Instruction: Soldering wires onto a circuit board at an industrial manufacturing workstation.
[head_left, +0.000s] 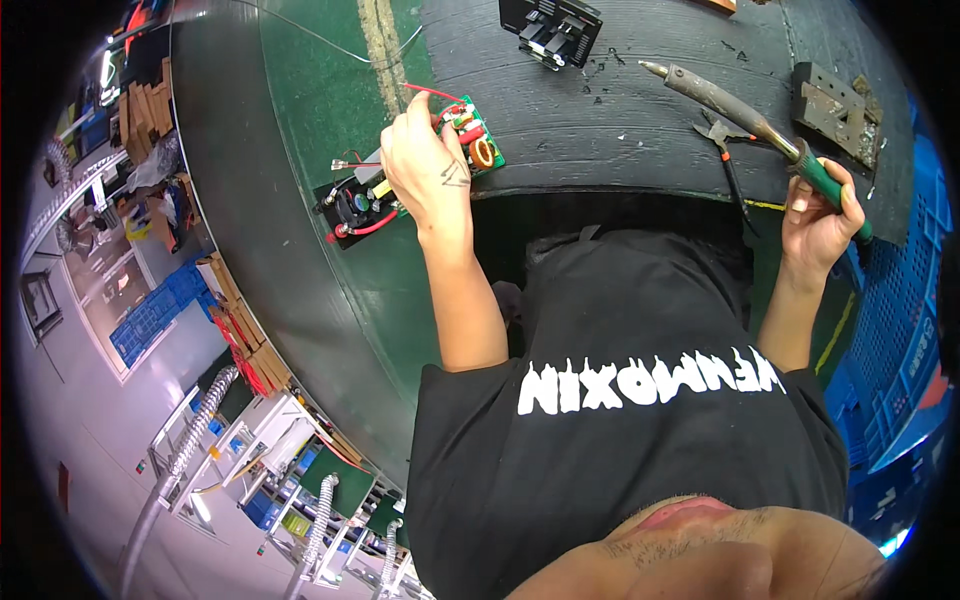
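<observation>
My left hand (pixel 428 170) is closed around the middle of a circuit board (pixel 498 156) with red wires, a copper-wound ring coil and a black part at its near-left end. The palm and fingers hide much of the board. A loose red wire (pixel 430 92) sticks out beyond the fingertips. In my right hand (pixel 818 222) is a soldering iron (pixel 735 112), gripped by its green handle. Its metal barrel slants up and left over the dark bench, with the tip apart from the board.
Cutters (pixel 724 145) with orange and black handles lie under the iron's barrel. A worn metal block (pixel 835 112) sits at the far right of the bench (pixel 600 140). Toward the back stands a black finned part (pixel 550 35), with small dark scraps nearby. A blue crate (pixel 885 340) is at the right.
</observation>
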